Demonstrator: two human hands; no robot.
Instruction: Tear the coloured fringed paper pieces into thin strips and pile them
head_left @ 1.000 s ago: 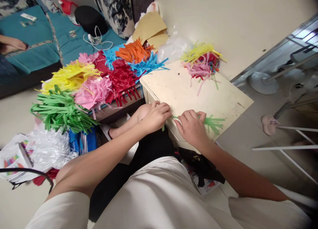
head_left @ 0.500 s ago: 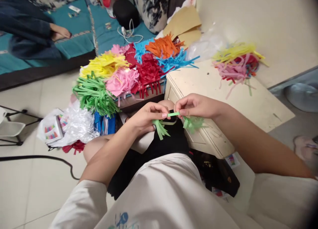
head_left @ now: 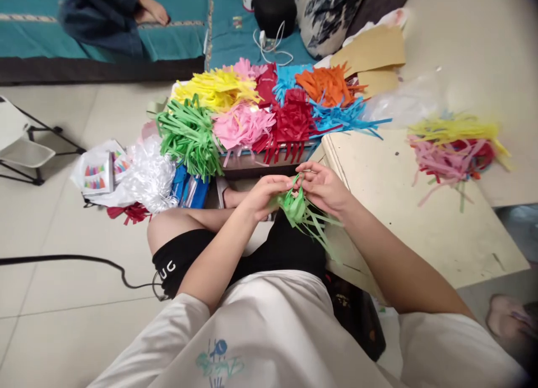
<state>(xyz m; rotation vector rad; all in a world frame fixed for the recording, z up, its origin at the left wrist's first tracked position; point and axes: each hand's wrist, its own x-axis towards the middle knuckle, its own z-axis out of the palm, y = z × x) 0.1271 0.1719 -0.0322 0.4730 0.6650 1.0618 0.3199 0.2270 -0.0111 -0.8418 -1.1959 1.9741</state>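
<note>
Above my lap, both hands pinch a green paper tassel (head_left: 294, 207). Its middle is folded into a loop at the top, and the cut strips hang down to the right. My left hand (head_left: 269, 193) is closed on its left side, thumb and forefinger near the folded part. My right hand (head_left: 323, 190) grips the loop's other side with fingertips pressed together. Just beyond them lie heaps of fringed paper: a green bunch (head_left: 189, 137), a pink bunch (head_left: 244, 125), a dark red bunch (head_left: 295, 119) and a yellow bunch (head_left: 218, 91).
A cream cabinet (head_left: 378, 169) stands at my right, with a mixed tassel pile (head_left: 454, 149) on it. White stringy ribbon (head_left: 153, 175) lies in a bag at left. Another person's foot (head_left: 152, 9) rests on the teal sofa (head_left: 176, 43). A black cable (head_left: 84, 258) crosses the floor.
The green strip stretched between my hands is now folded into a loop, its two fringed ends brought together. My hands have come closer together. The camera view has shifted.
</note>
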